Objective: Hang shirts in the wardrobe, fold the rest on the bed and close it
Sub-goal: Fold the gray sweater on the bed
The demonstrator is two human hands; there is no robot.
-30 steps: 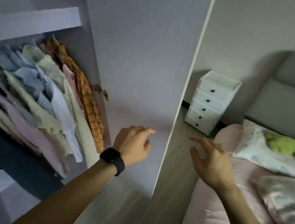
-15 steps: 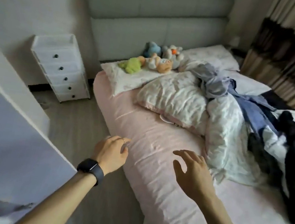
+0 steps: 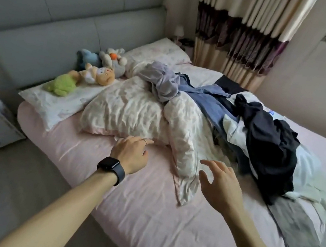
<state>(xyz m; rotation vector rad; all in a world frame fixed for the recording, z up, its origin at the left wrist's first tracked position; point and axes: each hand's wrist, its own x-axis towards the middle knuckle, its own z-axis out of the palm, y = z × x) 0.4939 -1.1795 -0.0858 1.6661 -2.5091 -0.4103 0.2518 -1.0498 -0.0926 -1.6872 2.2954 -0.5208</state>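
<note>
Now the view had swung right away from the wardrobe, whose open door and rail of hung shirts had filled the picture a second before, and it rested on the bed [image 3: 142,217] instead. Both arms had come round with it. The left hand [image 3: 131,154], a dark watch [image 3: 111,168] on its wrist, hung over the pink sheet just beside the lower edge of the crumpled quilt [image 3: 134,110], its fingers loosely bent and holding nothing. The right hand [image 3: 221,182] was stretched forward with fingers spread, equally empty, pointing toward the heap of clothes [image 3: 271,141] on the far side of the mattress. That heap lay untouched: a dark garment on top, blue denim [image 3: 210,103] and a pale lilac piece [image 3: 165,80] toward the pillows, a grey one [image 3: 299,232] trailing toward the foot. The wardrobe itself was out of sight. Judging by this, the person had turned to fetch the next garment, so the sorting of what remained, and the closing of the door, were yet to be done.
</note>
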